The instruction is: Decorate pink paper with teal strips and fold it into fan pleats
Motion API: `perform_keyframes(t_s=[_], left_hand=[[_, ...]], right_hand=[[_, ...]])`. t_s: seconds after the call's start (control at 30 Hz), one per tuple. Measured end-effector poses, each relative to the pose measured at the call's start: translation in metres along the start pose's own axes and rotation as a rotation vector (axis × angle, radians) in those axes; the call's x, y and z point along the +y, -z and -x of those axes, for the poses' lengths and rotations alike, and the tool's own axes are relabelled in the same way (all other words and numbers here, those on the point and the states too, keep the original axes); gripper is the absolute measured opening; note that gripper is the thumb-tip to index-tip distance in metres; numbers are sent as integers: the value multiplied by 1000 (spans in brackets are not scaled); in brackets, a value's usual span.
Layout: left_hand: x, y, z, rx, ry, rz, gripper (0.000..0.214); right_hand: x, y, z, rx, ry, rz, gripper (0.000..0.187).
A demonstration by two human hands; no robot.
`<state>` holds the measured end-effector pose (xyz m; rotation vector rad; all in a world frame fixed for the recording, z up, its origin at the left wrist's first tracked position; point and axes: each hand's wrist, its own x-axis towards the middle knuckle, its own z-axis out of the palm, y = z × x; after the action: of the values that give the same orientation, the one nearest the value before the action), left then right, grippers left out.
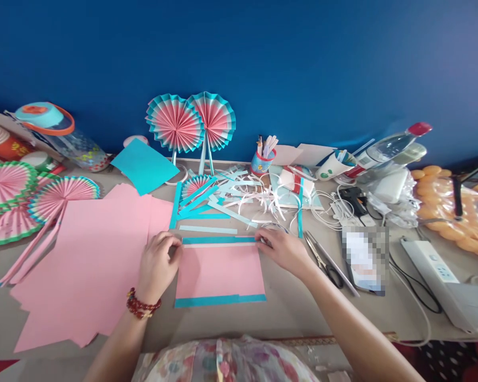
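Note:
A pink paper sheet [221, 271] lies flat on the table in front of me. Blue strips run along its far and near edges, and a narrow pale strip borders the far blue one. My left hand [159, 261] is closed at the sheet's far left corner, thumb and fingers pinched on its edge. At the far right corner my right hand [283, 250] pinches the edge too, its fingertips partly hidden. A loose pale paper strip [207, 229] rests just beyond the sheet.
Pink sheets [99, 254] are stacked at the left. Beyond lie paper scraps [242, 193], pleated paper fans [174, 123] and a pen cup [263, 162]. Scissors [322, 261], a phone [364, 260] and a power strip [434, 270] occupy the right side.

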<state>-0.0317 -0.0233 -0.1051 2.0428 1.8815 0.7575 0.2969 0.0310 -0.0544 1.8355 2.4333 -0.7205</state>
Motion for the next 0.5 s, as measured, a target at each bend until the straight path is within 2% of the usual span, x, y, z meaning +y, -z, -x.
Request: perform_keyframes(t_s=[0.5], left_hand=[[0, 0, -1, -14, 17, 0, 8]], right_hand=[[3, 0, -5, -43, -11, -13, 13]])
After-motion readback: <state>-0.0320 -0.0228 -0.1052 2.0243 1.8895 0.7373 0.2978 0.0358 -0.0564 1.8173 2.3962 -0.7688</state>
